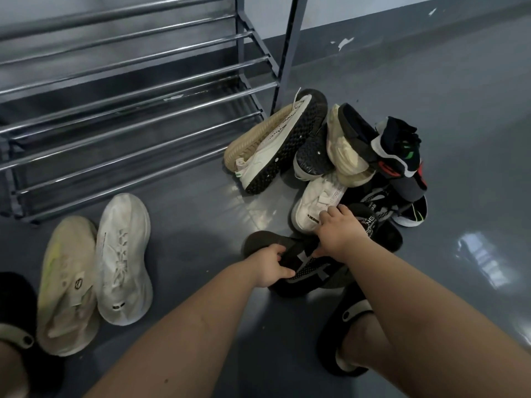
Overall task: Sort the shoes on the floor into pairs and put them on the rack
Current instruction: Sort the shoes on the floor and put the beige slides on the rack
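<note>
Our left hand (268, 264) has its fingers curled round the edge of a black mesh shoe (309, 268) lying on the grey floor (201, 219), thumb on top. Our right hand (337, 229) reaches just past it; its fingers bend over the rim of the same black shoe and brush a white sneaker (316, 205), but we cannot tell whether they truly grip.

Beyond lies the heap: a cream knit sneaker (270, 139) tipped on its side, sole showing, and a dark sock-like trainer (398, 145) on top at the right.

To the left, a white sneaker pair (94, 268) sits side by side on the floor, near the metal rack (129, 90), whose bars hold no shoes. Our sandalled foot (349, 340) stands at lower right.
</note>
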The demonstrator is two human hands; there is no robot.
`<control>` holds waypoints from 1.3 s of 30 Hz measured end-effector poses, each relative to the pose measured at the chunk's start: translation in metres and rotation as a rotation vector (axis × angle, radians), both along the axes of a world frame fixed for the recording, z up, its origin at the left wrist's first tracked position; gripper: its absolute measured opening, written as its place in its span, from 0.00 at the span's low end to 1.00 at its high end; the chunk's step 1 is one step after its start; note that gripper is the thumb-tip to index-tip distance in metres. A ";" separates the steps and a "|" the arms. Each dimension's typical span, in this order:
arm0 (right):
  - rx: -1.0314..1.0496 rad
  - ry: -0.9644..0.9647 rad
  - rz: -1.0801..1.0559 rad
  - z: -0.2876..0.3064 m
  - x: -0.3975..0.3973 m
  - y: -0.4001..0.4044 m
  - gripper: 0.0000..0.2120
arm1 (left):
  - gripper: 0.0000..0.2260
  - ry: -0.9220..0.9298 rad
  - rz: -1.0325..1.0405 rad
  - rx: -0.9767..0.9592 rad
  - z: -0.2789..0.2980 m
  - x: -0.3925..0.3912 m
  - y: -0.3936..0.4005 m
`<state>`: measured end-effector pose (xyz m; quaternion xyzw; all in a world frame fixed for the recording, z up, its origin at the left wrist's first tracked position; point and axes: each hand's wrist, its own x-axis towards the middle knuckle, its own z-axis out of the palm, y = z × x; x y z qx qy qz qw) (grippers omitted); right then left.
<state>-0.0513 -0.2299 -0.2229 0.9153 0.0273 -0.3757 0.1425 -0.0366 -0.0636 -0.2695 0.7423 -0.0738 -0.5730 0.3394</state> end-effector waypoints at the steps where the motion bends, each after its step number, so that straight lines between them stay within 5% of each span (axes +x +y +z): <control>1: -0.002 0.005 -0.011 0.000 -0.003 -0.002 0.33 | 0.33 0.004 -0.010 -0.003 -0.001 -0.002 0.000; 11: 0.142 -0.106 -0.256 0.002 -0.019 -0.014 0.29 | 0.31 -0.112 0.084 -0.005 -0.006 -0.003 0.007; 20: 0.418 -0.342 -0.475 0.027 0.016 0.038 0.26 | 0.15 -0.290 0.530 -0.028 0.041 0.051 0.072; 24: 0.802 -0.361 -0.831 0.028 0.030 0.090 0.23 | 0.13 -0.100 0.836 -0.110 0.052 0.046 0.119; 29: 1.106 -0.368 -1.193 0.026 0.045 0.156 0.25 | 0.15 0.066 0.874 -0.203 0.055 0.030 0.153; 33: 1.179 -0.278 -1.382 0.018 0.050 0.186 0.17 | 0.12 0.046 0.898 -0.241 0.062 0.029 0.173; 39: 1.198 -0.122 -1.391 0.012 0.054 0.216 0.20 | 0.14 0.049 0.911 -0.169 0.057 0.028 0.209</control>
